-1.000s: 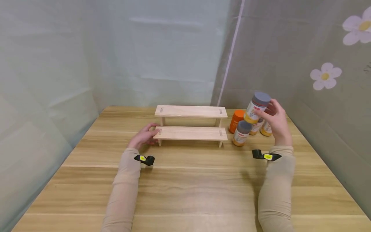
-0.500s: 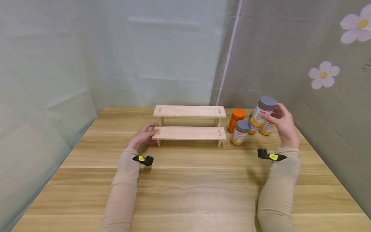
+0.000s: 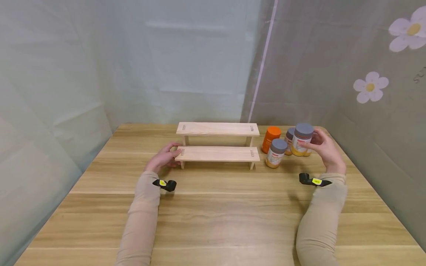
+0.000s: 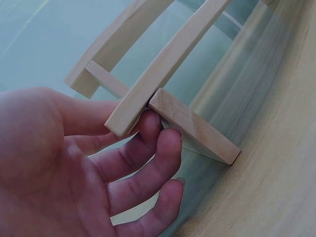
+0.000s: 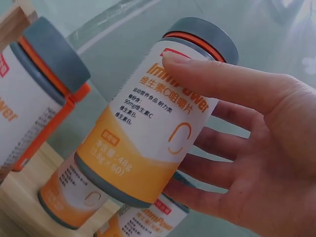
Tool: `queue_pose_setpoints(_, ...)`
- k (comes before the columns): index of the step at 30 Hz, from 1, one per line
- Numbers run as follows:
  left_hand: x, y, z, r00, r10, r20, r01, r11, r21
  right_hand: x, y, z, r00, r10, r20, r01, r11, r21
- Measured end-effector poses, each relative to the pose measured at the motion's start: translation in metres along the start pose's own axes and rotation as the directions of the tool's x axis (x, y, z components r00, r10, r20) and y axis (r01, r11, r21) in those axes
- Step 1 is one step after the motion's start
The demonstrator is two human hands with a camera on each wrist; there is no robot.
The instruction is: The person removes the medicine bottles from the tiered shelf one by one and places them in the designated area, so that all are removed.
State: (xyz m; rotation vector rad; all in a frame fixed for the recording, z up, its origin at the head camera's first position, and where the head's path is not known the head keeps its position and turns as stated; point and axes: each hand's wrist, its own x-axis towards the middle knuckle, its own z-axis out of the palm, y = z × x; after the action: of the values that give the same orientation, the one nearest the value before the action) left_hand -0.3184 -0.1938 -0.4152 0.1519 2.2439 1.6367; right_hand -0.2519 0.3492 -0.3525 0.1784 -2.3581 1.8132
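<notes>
A two-tier wooden stand (image 3: 217, 153) sits on the table. My left hand (image 3: 163, 157) grips the left end of its lower shelf, the fingers curled beneath the board (image 4: 163, 64) in the left wrist view. My right hand (image 3: 329, 152) holds a grey-lidded vitamin C tablet bottle (image 5: 143, 118) between thumb and fingers. It is raised and tilted in the right wrist view, above two similar bottles, one at left (image 5: 74, 192) and one at right (image 5: 158, 217). In the head view the held bottle partly hides those two.
Left of the held bottle stand an orange bottle (image 3: 271, 140) and a grey-lidded bottle (image 3: 275, 157) in front of it, close to the stand's right end. Curtains rise behind the table (image 3: 216, 214) and along both sides.
My right hand has moved right, then lowered the bottle toward the two rear bottles. My left hand stays at the shelf's end; the stand has not moved.
</notes>
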Motion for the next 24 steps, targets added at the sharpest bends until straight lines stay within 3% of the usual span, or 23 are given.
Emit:
queue_pose_setpoints(6,-0.002,0.000,0.000,1.000,0.000,0.002,0.000,1.000,0.004,-0.002,0.011,-0.005,0.999,0.017,0.038,-0.013,0.994,-0.111)
queue_pose_setpoints(11,-0.002,0.001,0.000,1.000,-0.004,-0.001,0.004,1.000,0.006,-0.005,0.020,-0.008,0.995,0.017,0.094,-0.010,0.997,-0.075)
queue_pose_setpoints(24,-0.002,0.001,0.000,1.000,-0.005,0.000,0.005,1.000,0.020,-0.008,0.029,-0.010,0.980,0.123,0.158,-0.100,0.984,-0.147)
